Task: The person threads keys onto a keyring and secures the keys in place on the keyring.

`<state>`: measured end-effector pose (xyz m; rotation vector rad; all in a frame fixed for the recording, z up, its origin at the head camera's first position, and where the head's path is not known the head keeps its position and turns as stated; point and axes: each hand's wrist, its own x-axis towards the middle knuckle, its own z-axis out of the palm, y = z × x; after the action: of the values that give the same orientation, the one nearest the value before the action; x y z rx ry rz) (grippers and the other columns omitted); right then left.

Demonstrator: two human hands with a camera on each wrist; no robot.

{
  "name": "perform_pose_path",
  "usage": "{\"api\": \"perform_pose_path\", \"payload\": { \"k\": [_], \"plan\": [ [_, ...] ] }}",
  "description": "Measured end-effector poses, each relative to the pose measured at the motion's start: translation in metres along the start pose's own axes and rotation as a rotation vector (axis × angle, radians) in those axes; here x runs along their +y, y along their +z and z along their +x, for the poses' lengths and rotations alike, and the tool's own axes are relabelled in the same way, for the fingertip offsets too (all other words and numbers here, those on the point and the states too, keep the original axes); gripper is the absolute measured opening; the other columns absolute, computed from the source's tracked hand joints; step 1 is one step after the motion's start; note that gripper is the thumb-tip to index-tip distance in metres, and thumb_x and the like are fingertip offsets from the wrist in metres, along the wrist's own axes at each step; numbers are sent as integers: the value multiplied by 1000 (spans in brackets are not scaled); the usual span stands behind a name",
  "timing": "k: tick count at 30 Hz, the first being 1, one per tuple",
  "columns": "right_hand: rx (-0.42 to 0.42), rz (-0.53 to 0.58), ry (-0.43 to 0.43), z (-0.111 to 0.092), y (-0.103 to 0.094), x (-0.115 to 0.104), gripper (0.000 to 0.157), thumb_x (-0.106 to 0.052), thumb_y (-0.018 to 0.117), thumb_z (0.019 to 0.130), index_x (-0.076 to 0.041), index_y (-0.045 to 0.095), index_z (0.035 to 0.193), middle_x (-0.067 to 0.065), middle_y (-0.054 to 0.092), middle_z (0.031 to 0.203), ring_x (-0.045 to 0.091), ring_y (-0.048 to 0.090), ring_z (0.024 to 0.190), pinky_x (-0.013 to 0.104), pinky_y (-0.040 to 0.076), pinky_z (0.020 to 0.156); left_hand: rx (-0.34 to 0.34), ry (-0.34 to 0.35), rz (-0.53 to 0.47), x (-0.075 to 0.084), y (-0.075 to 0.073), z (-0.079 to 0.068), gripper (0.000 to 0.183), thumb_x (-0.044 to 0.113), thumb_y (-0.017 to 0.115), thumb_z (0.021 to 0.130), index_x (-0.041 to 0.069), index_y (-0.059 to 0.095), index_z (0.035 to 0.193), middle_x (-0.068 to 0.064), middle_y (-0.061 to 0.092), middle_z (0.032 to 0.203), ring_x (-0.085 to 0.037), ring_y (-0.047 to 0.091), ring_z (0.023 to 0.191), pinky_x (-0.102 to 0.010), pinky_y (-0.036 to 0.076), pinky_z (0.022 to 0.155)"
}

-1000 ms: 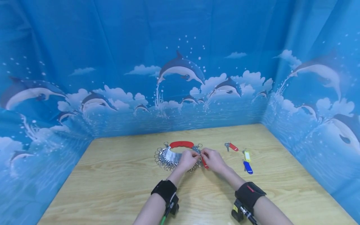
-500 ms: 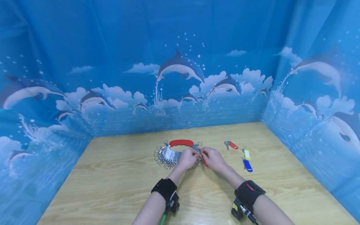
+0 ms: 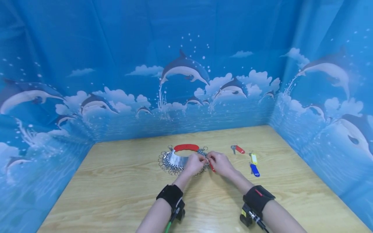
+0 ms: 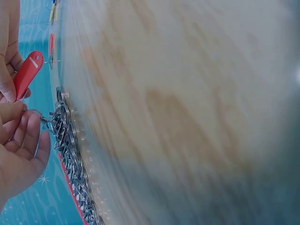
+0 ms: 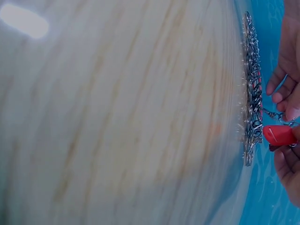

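A metal key holder with a red handle (image 3: 186, 147) lies on the table, its curved plate (image 3: 178, 160) fringed with many small key rings (image 3: 167, 166). At its right side my left hand (image 3: 194, 164) pinches one split ring (image 4: 35, 111), linked by a small clasp to the bunch. Close against it, my right hand (image 3: 222, 165) pinches a red key tag (image 4: 29, 72) near its ring end. In the right wrist view the same red tag (image 5: 279, 135) sticks out beside the row of rings. Fingertips hide where tag and ring meet.
To the right lie a red key tag with a key (image 3: 240, 149), a yellow tag (image 3: 254, 158) and a blue tag (image 3: 254, 170). The wooden table (image 3: 116, 194) backs onto a blue dolphin-print curtain (image 3: 131, 123).
The head view has shifted slightly, moving the whole scene a little. Both hands stay together at the ring, with only slight finger movement at most.
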<state>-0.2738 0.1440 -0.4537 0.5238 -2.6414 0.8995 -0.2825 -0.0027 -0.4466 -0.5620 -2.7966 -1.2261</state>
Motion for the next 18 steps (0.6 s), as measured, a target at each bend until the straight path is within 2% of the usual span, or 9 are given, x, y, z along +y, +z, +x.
{"api": "perform_pose_path", "payload": {
  "k": [4, 9, 18],
  "plan": [
    [4, 1, 15, 1, -1, 0, 8, 1, 63, 83, -7, 62, 83, 3, 64, 78, 13, 57, 67, 28, 48, 62, -2, -10, -11, 1, 0, 0, 10, 6, 63, 86, 1, 72, 86, -5, 67, 80, -12, 56, 69, -24, 45, 59],
    [17, 13, -30, 1, -1, 0, 8, 2, 63, 82, -6, 63, 84, 3, 64, 78, 15, 58, 67, 27, 49, 62, 1, -31, -44, 2, -1, 1, 12, 5, 61, 87, 0, 71, 88, -7, 67, 81, -11, 55, 69, -24, 46, 60],
    [34, -24, -111, -2, 1, 2, 9, 3, 63, 81, -7, 62, 81, 4, 65, 77, 17, 60, 68, 28, 50, 62, 3, -43, -23, 1, -1, 0, 13, 7, 59, 88, 2, 71, 84, -5, 65, 76, -9, 49, 62, -23, 42, 56]
  ]
}}
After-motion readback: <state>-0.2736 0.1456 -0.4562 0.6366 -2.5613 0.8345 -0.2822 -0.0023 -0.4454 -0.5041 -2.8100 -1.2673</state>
